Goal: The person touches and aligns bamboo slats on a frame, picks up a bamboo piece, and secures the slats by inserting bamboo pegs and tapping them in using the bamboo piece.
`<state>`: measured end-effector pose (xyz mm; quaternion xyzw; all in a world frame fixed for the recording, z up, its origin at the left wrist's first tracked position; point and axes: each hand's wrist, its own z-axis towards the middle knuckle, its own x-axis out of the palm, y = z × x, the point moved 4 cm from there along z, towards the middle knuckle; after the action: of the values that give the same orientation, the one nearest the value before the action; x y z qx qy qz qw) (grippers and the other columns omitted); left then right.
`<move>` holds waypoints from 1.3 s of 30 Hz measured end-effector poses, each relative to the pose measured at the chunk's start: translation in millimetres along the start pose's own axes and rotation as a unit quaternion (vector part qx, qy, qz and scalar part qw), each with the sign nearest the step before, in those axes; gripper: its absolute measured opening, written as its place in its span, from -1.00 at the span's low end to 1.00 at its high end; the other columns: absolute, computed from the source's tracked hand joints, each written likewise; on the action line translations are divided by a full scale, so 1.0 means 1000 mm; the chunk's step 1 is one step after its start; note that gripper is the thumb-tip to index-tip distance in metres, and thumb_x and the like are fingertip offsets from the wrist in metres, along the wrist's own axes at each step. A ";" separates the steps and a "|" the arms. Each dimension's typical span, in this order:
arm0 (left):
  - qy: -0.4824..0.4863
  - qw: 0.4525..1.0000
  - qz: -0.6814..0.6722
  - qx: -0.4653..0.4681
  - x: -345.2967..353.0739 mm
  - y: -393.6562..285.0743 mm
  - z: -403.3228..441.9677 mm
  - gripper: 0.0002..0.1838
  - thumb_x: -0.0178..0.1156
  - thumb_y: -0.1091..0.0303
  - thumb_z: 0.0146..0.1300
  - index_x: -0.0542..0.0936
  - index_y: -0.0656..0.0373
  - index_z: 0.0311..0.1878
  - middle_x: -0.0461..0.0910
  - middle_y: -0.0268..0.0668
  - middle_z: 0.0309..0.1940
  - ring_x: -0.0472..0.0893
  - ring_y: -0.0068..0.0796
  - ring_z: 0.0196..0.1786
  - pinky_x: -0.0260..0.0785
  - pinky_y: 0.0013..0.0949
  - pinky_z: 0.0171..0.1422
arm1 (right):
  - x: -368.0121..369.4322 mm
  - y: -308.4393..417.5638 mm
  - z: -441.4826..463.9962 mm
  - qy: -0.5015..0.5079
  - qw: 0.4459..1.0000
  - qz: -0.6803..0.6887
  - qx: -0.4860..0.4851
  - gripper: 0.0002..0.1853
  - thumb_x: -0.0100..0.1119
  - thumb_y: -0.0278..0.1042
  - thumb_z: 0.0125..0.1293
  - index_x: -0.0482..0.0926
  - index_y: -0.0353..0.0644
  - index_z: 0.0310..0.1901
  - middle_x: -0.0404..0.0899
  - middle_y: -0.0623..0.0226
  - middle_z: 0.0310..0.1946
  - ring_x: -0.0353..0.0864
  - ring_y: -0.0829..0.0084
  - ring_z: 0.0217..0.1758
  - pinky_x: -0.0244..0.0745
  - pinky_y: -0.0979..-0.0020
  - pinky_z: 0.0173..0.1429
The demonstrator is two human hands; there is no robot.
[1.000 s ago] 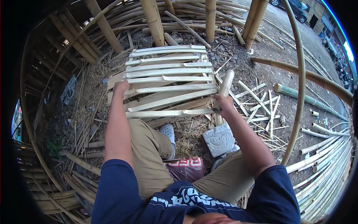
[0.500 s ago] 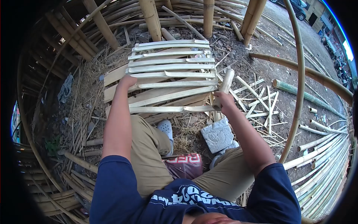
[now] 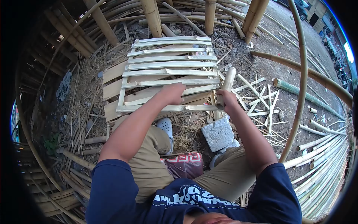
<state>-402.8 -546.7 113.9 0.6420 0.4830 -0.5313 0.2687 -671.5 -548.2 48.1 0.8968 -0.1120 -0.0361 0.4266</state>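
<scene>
Earth floor (image 3: 287, 106) lies around one upright bamboo post (image 3: 209, 16). Right of this post stands a dark car (image 3: 303, 9).

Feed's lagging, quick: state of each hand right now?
Left hand: over the slats; grip can't be told.
Right hand: closed, holding the short bamboo piece.

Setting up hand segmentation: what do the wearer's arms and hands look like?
Left hand and right hand both bare, no gloves. Forearms uncovered; no watch, band or cable visible. Short, plain navy sleeves, part of a navy shirt with white lettering. Rings: too small to tell.
</scene>
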 end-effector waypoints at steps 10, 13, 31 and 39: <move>-0.130 0.991 0.010 0.021 0.034 0.005 0.014 -0.65 0.33 0.59 0.13 0.56 0.26 0.02 0.54 -0.10 0.06 0.60 0.01 0.16 0.58 -0.04 0.19 | -0.003 -0.005 0.013 0.003 1.000 -0.002 -0.022 -0.55 0.44 -0.37 0.11 0.55 -0.40 0.00 0.57 0.16 -0.22 0.63 0.25 -0.29 0.65 0.11 -0.28; -0.129 0.991 -0.022 0.013 0.027 0.008 0.015 -0.55 0.36 0.60 0.10 0.55 0.25 0.10 0.53 -0.08 0.07 0.58 0.03 0.19 0.54 -0.01 0.23 | -0.004 -0.005 0.012 0.012 1.000 -0.005 -0.019 -0.45 0.44 -0.37 0.08 0.50 -0.48 0.08 0.56 0.11 -0.14 0.65 0.22 -0.23 0.68 0.11 -0.27; -0.093 0.989 -0.087 0.081 -0.027 0.019 0.015 -0.27 0.21 0.46 0.44 0.25 -0.04 0.64 0.57 -0.04 0.07 0.59 0.04 0.11 0.45 -0.01 0.24 | -0.002 0.011 0.005 0.084 0.995 0.045 -0.036 -0.71 0.36 -0.30 0.21 0.53 -0.23 -0.12 0.48 0.29 -0.36 0.53 0.36 -0.42 0.52 0.19 -0.37; -0.021 0.992 -0.080 0.090 -0.025 0.027 0.025 -0.21 0.20 0.50 0.45 0.18 -0.15 0.68 0.55 -0.06 0.07 0.58 0.01 0.07 0.43 -0.03 0.24 | -0.007 0.010 0.022 0.038 0.999 0.037 0.006 -0.68 0.35 -0.29 0.18 0.54 -0.21 -0.07 0.56 0.28 -0.27 0.58 0.33 -0.30 0.56 0.09 -0.25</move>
<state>-387.8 -587.3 125.5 0.6114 0.4770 -0.6063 0.1766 -683.6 -569.1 41.7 0.8953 -0.1295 0.0144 0.4259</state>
